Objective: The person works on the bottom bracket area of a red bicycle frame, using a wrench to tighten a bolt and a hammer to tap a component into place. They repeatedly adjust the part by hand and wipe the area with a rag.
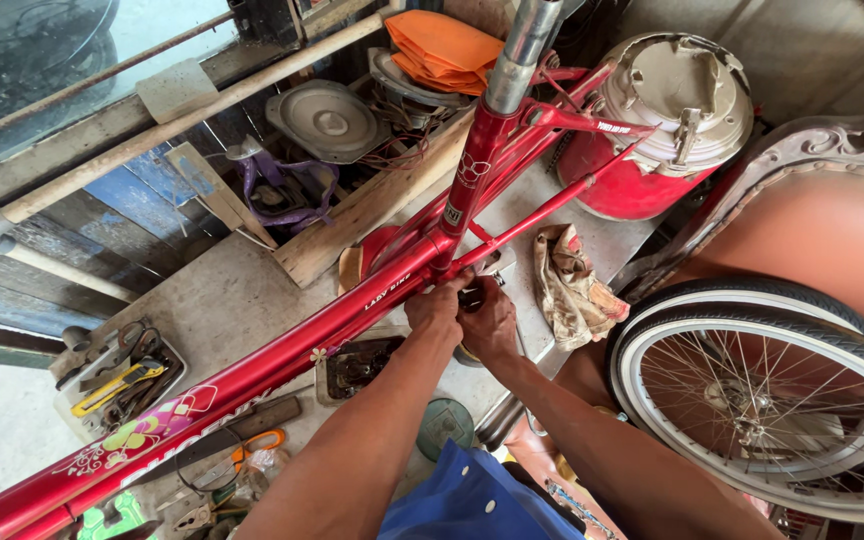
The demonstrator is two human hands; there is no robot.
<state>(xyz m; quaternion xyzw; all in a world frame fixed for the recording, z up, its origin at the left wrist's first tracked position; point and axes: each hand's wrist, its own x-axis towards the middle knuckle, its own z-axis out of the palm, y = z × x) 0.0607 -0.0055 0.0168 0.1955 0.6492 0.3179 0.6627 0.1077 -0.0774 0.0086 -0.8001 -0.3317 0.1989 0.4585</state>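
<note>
Hands meet at the bottom bracket of the red bicycle frame (282,355): left hand (437,308) curled closed on the frame, right hand (489,322) closed around a dark part I cannot identify. Frame slants over the dusty concrete floor (222,295). Rag (570,285), red cooler (667,120), tool tray (117,380) nearby; white-walled wheel (767,400) to the right.

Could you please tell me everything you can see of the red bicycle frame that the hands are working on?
The red bicycle frame looks like glossy painted metal, with white lettering and flower and butterfly decals near its lower left end. It runs slantwise from bottom left up to a silver tube at the top, thinner red stays branching right. The left hand and right hand both grip at its tube junction. No wheel shows mounted on it.
</note>
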